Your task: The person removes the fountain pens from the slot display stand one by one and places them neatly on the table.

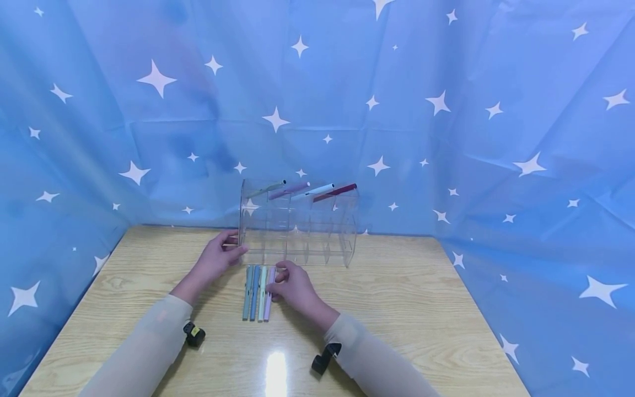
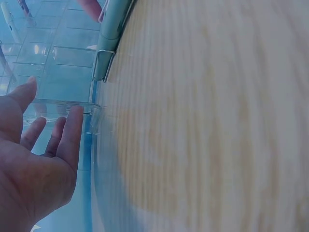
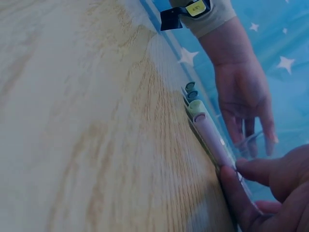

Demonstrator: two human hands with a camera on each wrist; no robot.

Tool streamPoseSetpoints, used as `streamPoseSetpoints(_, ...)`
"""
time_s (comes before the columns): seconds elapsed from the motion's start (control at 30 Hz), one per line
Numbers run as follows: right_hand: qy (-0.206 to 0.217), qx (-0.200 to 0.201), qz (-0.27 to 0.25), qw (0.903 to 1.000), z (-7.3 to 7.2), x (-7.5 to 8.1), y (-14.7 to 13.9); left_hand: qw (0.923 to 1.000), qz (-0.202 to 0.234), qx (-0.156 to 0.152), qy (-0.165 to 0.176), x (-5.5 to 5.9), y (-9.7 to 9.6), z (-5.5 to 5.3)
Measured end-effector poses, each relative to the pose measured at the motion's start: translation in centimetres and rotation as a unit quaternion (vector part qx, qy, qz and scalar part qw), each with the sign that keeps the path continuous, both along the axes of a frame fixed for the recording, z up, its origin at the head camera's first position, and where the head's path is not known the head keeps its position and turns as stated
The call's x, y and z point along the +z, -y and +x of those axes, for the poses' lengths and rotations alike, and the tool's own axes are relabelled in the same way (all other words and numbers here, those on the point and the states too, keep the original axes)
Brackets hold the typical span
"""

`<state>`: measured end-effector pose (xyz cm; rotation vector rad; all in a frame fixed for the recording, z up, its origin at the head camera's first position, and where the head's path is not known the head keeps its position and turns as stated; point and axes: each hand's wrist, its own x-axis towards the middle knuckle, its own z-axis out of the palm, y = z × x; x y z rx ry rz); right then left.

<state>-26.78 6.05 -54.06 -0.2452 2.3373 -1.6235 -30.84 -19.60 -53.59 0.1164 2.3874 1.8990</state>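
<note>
The lilac pen (image 1: 267,311) lay on the bench (image 1: 407,292) at the right end of a row, pinched between the thumb and fingers of the right hand (image 1: 299,289). Beside it lay a pale green pen (image 1: 261,306), a blue pen (image 1: 254,295) and a grey-green pen (image 1: 247,300). Just behind stood a clear rack (image 1: 317,252), four slanting pens (image 1: 337,192) in its top; the left hand (image 1: 215,260), fingers nearly straight, touched its left end. A starry blue curtain (image 1: 327,77) hung beyond.

The rack (image 1: 296,221) looks clear, glossy plastic, the pens (image 1: 255,293) smooth, the tabletop (image 1: 397,309) shiny wood grain.
</note>
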Motion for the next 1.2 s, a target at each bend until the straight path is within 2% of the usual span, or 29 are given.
streamPoseSetpoints(0.5, 0.020, -0.011, -0.015, 0.9996, 0.3, 0.1, -0.2, 1.0000, 0.008, 0.004, 0.005, -0.2, -0.1, -0.2)
streamPoseSetpoints(0.77, 0.022, -0.010, -0.024, 0.9994, 0.4, 0.4, -0.1, 1.0000, 0.005, 0.003, 0.004, 0.0, -0.1, 0.1)
streamPoseSetpoints(1.2, -0.006, -0.018, -0.041, 0.9990, 0.1, 0.7, -1.3, 0.9999, 0.009, 0.005, 0.004, -0.3, -0.1, -0.2)
